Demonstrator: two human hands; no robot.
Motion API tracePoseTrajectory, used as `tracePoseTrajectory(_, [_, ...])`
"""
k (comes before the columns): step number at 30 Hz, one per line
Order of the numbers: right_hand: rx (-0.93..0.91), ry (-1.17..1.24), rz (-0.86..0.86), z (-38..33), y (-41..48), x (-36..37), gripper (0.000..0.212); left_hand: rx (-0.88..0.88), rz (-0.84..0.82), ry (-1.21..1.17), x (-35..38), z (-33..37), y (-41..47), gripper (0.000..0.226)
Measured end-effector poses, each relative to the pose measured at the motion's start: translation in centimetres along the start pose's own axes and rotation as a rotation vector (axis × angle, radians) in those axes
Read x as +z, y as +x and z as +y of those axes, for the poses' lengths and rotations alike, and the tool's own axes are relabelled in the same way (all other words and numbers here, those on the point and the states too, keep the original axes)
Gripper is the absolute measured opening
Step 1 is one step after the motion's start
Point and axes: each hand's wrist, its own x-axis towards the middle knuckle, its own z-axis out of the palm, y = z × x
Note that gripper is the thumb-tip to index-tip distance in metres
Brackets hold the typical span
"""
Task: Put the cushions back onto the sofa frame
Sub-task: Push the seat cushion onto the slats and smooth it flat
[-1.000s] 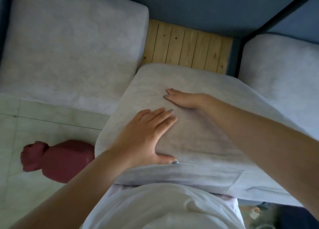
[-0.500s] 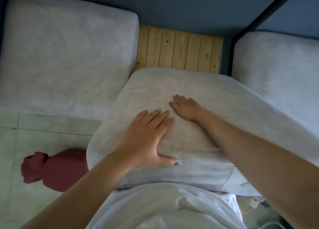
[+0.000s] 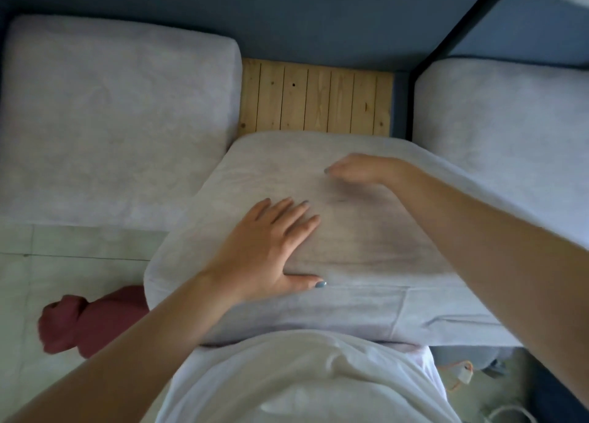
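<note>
The middle cushion is seen half in the gap. Its far edge is over the wooden slats and its near end overhangs toward the person, so it is judged not yet seated. The left hand is laid flat on the near top, fingers straight and spread, nothing gripped; a push toward the far side seems intended. The right hand is placed farther along the top but is blurred, so its hold cannot be told. Three cushions are counted: this one, the left cushion and the right cushion. One strip of slats is left bare against the blue sofa frame. One red bundle is spotted on the tiled floor, near left.
</note>
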Motion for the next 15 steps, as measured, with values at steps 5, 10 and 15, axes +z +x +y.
tracePoseTrajectory(5, [-0.09,-0.179,-0.115,2.0,-3.5,4.4,0.058,0.052,-0.004,0.036,1.1,3.0,1.4,0.082])
tracePoseTrajectory(10, [0.029,-0.028,0.064,3.4,-1.5,-0.5,0.06,-0.087,0.047,0.054,0.9,5.9,3.1,0.083])
tracePoseTrajectory(15, [-0.018,-0.14,-0.117,4.8,-3.4,2.9,0.064,-0.106,0.022,0.054,1.7,8.4,4.6,0.087])
